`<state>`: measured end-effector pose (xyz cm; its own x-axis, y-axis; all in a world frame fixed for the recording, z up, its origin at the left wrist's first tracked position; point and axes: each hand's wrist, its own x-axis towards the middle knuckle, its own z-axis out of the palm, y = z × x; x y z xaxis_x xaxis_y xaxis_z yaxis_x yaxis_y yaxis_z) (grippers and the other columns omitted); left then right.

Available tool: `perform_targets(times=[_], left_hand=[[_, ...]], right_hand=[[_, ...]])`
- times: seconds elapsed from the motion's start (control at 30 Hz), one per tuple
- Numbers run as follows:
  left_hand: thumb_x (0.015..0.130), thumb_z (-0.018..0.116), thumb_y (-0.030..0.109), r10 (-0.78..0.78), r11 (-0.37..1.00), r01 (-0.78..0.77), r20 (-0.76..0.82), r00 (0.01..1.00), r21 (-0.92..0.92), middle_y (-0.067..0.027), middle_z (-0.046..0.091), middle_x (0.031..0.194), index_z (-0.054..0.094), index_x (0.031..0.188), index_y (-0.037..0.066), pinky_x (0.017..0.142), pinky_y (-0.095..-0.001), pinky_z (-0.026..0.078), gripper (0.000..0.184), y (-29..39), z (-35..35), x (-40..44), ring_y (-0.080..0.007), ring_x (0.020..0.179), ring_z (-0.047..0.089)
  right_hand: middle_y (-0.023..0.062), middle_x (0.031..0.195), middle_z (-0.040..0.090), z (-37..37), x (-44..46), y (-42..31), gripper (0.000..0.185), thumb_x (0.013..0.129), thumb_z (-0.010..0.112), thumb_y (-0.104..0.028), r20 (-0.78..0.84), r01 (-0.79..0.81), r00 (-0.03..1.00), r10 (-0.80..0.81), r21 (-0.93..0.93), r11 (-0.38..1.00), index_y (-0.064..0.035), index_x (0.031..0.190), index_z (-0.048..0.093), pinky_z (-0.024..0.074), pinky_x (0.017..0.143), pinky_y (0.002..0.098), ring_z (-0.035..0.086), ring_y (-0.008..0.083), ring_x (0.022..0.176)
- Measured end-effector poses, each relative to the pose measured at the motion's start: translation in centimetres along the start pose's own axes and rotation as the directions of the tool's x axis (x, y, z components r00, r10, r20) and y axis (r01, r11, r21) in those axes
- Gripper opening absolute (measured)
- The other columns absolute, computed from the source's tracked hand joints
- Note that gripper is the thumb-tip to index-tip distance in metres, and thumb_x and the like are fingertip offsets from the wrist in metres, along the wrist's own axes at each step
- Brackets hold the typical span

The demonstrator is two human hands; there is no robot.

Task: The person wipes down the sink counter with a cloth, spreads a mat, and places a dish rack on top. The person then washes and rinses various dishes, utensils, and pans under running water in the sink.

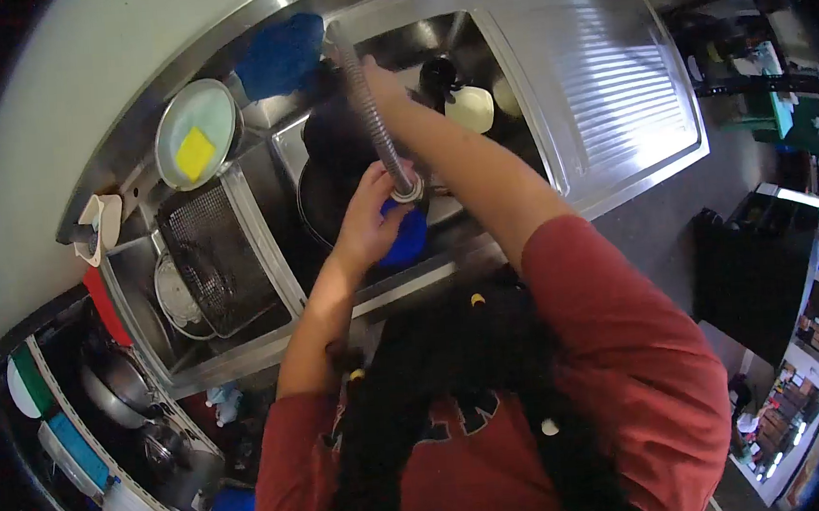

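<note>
Left hand (368, 211) curled, gripping low end of silver coiled metal hose (374, 115) over shiny steel sink (518, 96). Right hand (380, 82) near hose top; can't tell if closed. Blue round thing (406, 239) under left hand. Yellow square (195, 155) in pale round pan (212, 105) nearby.

A pale, plain wall (77, 117) curves up past the left end of the steel counter (587, 6) in front of me. Light glares in stripes across the ridged drainboard (621, 89) to my right, and beside it I see grey floor (627, 240). A rack (186, 421) with pale-edged shelves stands low on my left. On my right are dark shelving (716, 90) and a black, boxy piece of furniture (757, 264). Beyond that, warped at the lens edge, is what looks like a brighter area (787, 419) with small white lights.
</note>
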<state>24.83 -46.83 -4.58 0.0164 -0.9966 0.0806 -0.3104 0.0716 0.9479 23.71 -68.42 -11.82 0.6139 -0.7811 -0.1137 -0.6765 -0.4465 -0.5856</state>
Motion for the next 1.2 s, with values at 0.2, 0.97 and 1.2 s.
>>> perform_targets(times=[0.2,0.97,1.2], left_hand=[[0.078,0.069,-0.009,0.073,0.996,-0.072,-0.005,0.997,0.057,-0.0150,0.055,0.133,0.057,0.126,0.005,0.105,-0.0391,0.044,0.052,1.9,0.3,0.2,-0.0330,0.123,0.055],[0.100,0.057,0.025,-0.666,0.252,0.179,-0.036,0.745,-0.951,-0.0110,0.061,0.131,0.054,0.134,0.008,0.099,-0.0443,0.048,0.039,-11.3,4.9,-6.6,-0.0277,0.117,0.060],[0.091,0.070,0.008,-0.510,0.749,0.183,-0.379,0.772,-0.637,-0.0042,0.063,0.100,0.058,0.113,0.005,0.079,-0.0326,0.053,0.026,-9.7,0.9,-1.7,-0.0162,0.089,0.064]], right_hand=[[0.0218,0.113,0.056,0.7,1.6,0.8,0.042,0.101,0.040,-0.031,0.013,0.201,0.979,-0.204,-0.246,0.948,-0.0373,0.142,0.046,0.0549,0.082,0.0530,0.068,0.0419,0.092],[0.0094,0.101,0.066,1.3,-21.8,2.7,0.027,0.083,0.064,-0.005,0.345,-0.299,0.884,0.317,0.936,-0.184,-0.0053,0.110,0.061,0.0520,0.085,0.0385,0.064,0.0226,0.099],[0.0173,0.145,0.045,4.8,-21.4,7.0,0.091,0.065,0.070,0.005,-0.153,0.117,0.987,-0.042,0.520,0.846,-0.0086,0.150,0.038,0.0406,0.110,0.0367,0.053,0.0300,0.128]])
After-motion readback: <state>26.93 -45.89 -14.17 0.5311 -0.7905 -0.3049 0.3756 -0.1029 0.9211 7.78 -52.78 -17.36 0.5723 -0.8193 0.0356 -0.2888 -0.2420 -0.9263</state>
